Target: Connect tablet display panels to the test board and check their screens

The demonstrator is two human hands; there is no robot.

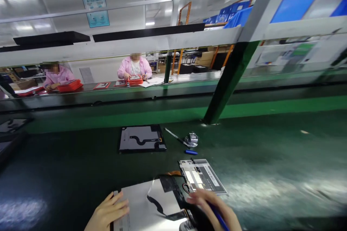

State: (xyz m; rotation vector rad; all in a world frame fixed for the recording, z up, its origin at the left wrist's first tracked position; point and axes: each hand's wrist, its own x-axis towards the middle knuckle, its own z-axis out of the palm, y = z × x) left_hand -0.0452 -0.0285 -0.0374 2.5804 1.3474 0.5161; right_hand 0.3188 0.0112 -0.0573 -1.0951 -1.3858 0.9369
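A flat display panel (pixel 143 202) with a pale back and a black ribbon cable (pixel 156 205) lies before me at the bottom. My left hand (pixel 110 211) rests on its left edge, fingers stretched out. Over the panel's right side, my right hand (pixel 214 207) holds a slim blue pen-like tool (pixel 220 219), its tip hidden. Just beyond that hand is a thin board with a dark plate (pixel 207 177), with wires and an orange flex cable (pixel 173 173) beside it. A round metallic object (pixel 187 225) shows at the bottom edge, partly cut off.
Farther back on the green bench lie another panel (pixel 142 139), a thin pen-like stick (pixel 176 137), a small shiny metal piece (pixel 192 139) and a blue cap (pixel 191 152). A slanted post (pixel 230 83) rises behind. Two people in pink work across the line with red-edged stacks (pixel 135 80).
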